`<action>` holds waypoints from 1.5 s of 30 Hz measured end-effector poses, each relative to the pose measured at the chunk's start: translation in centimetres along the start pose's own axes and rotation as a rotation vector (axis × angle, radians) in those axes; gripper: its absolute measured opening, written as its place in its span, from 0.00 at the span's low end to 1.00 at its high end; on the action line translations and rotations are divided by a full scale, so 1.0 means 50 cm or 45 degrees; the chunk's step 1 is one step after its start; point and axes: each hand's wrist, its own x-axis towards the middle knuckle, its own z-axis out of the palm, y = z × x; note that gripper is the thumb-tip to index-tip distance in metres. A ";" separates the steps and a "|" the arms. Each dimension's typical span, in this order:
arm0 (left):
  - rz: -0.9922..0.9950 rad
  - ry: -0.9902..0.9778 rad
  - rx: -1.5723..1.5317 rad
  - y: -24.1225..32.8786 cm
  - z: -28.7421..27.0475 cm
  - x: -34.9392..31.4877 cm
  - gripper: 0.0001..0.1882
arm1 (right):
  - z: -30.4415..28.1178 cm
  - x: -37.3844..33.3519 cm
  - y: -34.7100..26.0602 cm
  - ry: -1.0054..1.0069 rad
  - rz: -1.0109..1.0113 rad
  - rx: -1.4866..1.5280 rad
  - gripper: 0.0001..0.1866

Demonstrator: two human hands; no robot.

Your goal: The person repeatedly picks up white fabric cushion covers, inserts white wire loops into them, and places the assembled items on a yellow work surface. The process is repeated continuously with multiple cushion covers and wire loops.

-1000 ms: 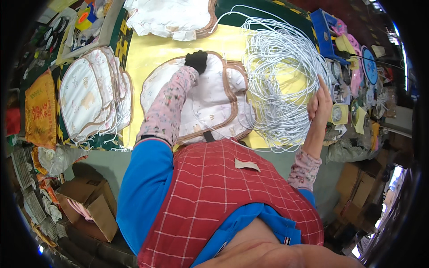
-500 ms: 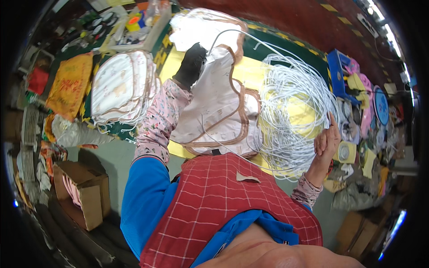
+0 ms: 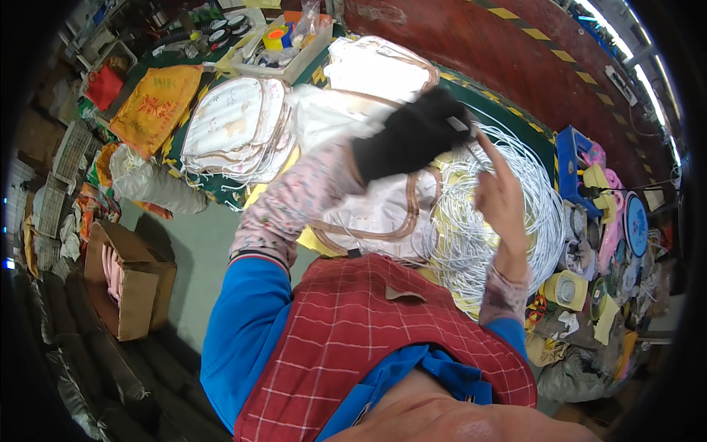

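My left hand (image 3: 420, 138), in a black glove, is smeared by motion above the fabric pieces; what it holds, if anything, I cannot make out. Its fingertips come close to my bare right hand (image 3: 504, 193), whose index finger is stretched up and apart from the thumb. Under the right hand lies a large loose coil of white cord or wire (image 3: 534, 214). Brown-edged pale fabric pieces (image 3: 375, 214) are stacked in front of my body, partly hidden by the left arm. A blurred white fabric piece (image 3: 331, 118) lies beyond the left forearm.
Stacked printed fabric pieces (image 3: 232, 129) lie at left, with another pale stack (image 3: 379, 70) at the back. A tray of small items (image 3: 294, 62) stands far left, near an orange bag (image 3: 155, 107). A blue bin (image 3: 573, 158) is at right. A cardboard box (image 3: 151, 287) sits on the floor.
My left hand has swung right, toward the coil, and the brown-edged piece it held up no longer hangs in front of me. My right hand has moved left and inward. The view has shifted.
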 end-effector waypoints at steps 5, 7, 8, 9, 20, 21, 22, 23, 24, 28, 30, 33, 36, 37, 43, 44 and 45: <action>0.274 0.246 0.534 0.006 -0.141 0.000 0.08 | -0.084 -0.027 -0.006 0.198 -0.480 -0.348 0.24; 0.181 0.332 0.661 -0.074 -0.173 -0.032 0.10 | -0.094 -0.050 -0.021 0.181 -0.300 0.042 0.22; 0.111 0.358 0.721 -0.111 -0.173 -0.070 0.11 | -0.091 -0.047 -0.007 0.195 -0.311 0.016 0.21; 0.047 0.385 0.745 -0.136 -0.158 -0.096 0.12 | -0.053 -0.033 -0.005 0.134 -0.080 -0.051 0.22; -0.139 0.069 0.883 -0.074 -0.084 -0.074 0.10 | -0.015 -0.045 0.043 0.084 0.349 0.211 0.19; -0.359 -0.101 0.860 -0.048 -0.075 -0.051 0.20 | -0.012 -0.046 0.038 0.087 0.331 0.256 0.20; -0.213 -0.102 0.730 -0.037 -0.088 -0.038 0.16 | -0.020 -0.057 0.057 0.183 0.242 0.115 0.20; -0.067 -0.102 0.600 -0.037 -0.105 -0.034 0.12 | -0.043 -0.075 0.058 0.238 0.224 0.061 0.19; -0.082 -0.011 0.554 -0.064 -0.141 -0.043 0.12 | -0.059 -0.092 0.060 0.286 0.206 0.023 0.19; -0.402 -0.117 -0.143 -0.242 -0.159 -0.133 0.15 | -0.032 -0.066 0.049 0.069 -0.056 0.080 0.15; -0.337 -0.270 0.603 -0.062 -0.081 -0.067 0.16 | 0.001 -0.052 0.082 0.131 -0.148 -0.234 0.13; 0.056 -0.050 0.408 -0.092 -0.134 -0.053 0.20 | -0.033 -0.057 0.077 0.329 0.097 0.018 0.10; -0.119 -0.433 0.503 -0.176 -0.342 -0.054 0.21 | -0.116 -0.083 0.040 0.302 0.249 0.116 0.12; -0.259 -0.418 0.147 -0.195 -0.336 -0.081 0.15 | -0.103 -0.066 0.053 0.288 0.067 -0.126 0.12; -0.555 -0.560 -0.162 -0.163 -0.319 -0.169 0.16 | 0.000 0.091 0.037 0.133 0.225 0.241 0.19; -0.329 -0.341 0.041 -0.193 -0.331 -0.198 0.09 | 0.006 0.092 0.056 0.358 0.197 0.334 0.23; -0.563 -0.356 0.700 -0.244 -0.361 -0.239 0.05 | 0.001 0.080 0.094 0.593 0.154 0.414 0.27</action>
